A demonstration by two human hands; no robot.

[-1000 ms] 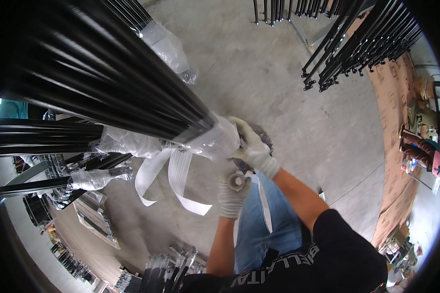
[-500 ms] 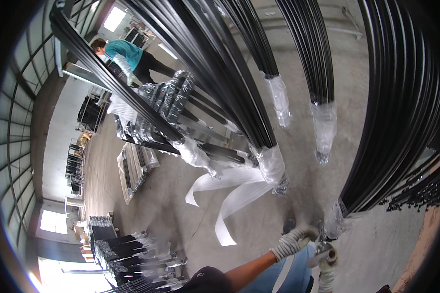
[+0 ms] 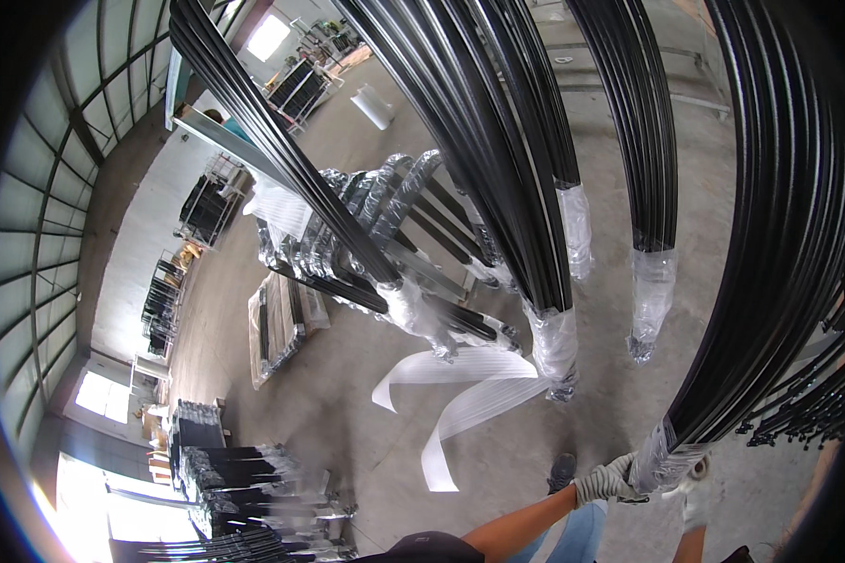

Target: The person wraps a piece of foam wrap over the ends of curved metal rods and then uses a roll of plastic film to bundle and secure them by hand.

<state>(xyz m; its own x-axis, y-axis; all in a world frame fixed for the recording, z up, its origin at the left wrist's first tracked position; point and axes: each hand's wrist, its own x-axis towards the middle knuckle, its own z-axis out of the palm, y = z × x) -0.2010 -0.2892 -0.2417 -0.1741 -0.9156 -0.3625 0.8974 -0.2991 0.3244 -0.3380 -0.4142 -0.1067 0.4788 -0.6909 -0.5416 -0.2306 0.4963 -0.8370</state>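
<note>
My left hand [image 3: 606, 481], in a pale work glove, grips the plastic-wrapped end [image 3: 665, 457] of a long curved bundle of black metal bars [image 3: 770, 281] that sweeps up the right side. My right hand [image 3: 695, 502], also gloved, sits just under and behind that wrapped end, mostly hidden by it. A small pale round thing shows by its fingers, and I cannot tell whether it holds it. Loose white strapping [image 3: 460, 394] lies on the concrete floor to the left of my hands.
More black bar bundles with wrapped ends [image 3: 554, 342], [image 3: 652, 291] hang across the middle. Foil-wrapped bundles [image 3: 385, 197] lie on a rack behind them. Stacks of dark profiles [image 3: 225, 469] stand at the lower left, racks [image 3: 807, 413] at the right. A person stands far off [image 3: 218, 116].
The view has swung up from my hands to the hall and hanging bundles. My hands have moved from the middle bundle's wrapped end to the right-hand bundle's end.
</note>
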